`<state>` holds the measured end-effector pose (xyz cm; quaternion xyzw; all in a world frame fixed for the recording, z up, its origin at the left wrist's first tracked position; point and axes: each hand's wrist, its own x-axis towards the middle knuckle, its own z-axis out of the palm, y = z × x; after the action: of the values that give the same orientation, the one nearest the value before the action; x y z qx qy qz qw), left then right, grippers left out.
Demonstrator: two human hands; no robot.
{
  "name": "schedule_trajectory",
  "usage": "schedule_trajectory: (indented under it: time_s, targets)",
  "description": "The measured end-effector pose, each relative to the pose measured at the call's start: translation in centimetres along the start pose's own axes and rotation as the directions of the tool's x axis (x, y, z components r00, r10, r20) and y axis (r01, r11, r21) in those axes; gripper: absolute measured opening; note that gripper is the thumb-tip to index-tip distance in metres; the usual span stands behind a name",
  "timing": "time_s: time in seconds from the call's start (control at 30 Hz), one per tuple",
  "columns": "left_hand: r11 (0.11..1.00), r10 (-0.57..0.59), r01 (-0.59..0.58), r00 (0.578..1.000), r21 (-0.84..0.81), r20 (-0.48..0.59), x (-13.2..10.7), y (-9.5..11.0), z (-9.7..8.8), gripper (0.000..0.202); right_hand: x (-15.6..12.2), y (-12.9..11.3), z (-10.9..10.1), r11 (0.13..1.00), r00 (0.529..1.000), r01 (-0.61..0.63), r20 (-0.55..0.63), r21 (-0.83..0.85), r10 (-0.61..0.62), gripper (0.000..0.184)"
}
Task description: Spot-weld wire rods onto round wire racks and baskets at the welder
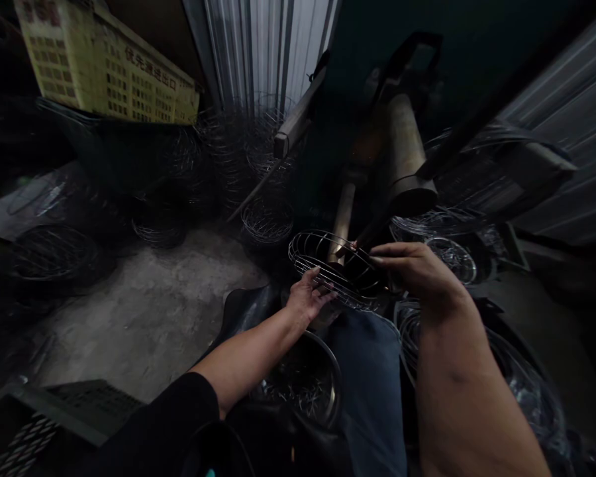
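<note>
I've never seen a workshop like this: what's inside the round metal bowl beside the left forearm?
Short, thin wire-like pieces lie loosely in the metal bowl. Whatever lies beneath them is covered, and the left forearm hides part of the rim.

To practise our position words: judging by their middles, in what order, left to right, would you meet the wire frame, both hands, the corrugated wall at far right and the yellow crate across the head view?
Yellow crate, left hand, wire frame, right hand, corrugated wall.
</note>
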<state>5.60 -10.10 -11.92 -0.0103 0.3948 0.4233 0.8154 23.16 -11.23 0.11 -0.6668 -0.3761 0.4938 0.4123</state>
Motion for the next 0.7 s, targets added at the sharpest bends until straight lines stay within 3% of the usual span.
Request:
schedule_trajectory:
  time_s: [0.27, 0.53, 0.63, 0.7]
  targets:
    - [0.997, 0.079, -0.08, 0.997, 0.02, 0.02, 0.2, 0.1, -0.3, 0.03, -0.6, 1.4, -1.0, 0.998, 0.997, 0.051, -0.051, -0.026, -0.053, 0.048]
    - [0.996, 0.086, -0.088, 0.995, 0.034, 0.047, 1.1, -0.1, 0.1, 0.03, -0.4, 1.7, -1.1, 0.998, 0.994, 0.047, -0.096, 0.034, -0.044, 0.048]
    - [0.99, 0.052, -0.064, 0.994, 0.124, 0.098, 1.5, 0.1, -0.2, 0.029, -0.8, 1.7, -1.0, 0.999, 0.997, 0.035, -0.068, -0.014, -0.036, 0.05]
    - [0.98, -0.006, -0.021, 0.99, 0.197, 0.138, 1.6, 0.4, -0.8, 0.024, -1.7, 2.0, -1.1, 0.994, 0.999, 0.03, 0.017, -0.105, -0.029, 0.049]
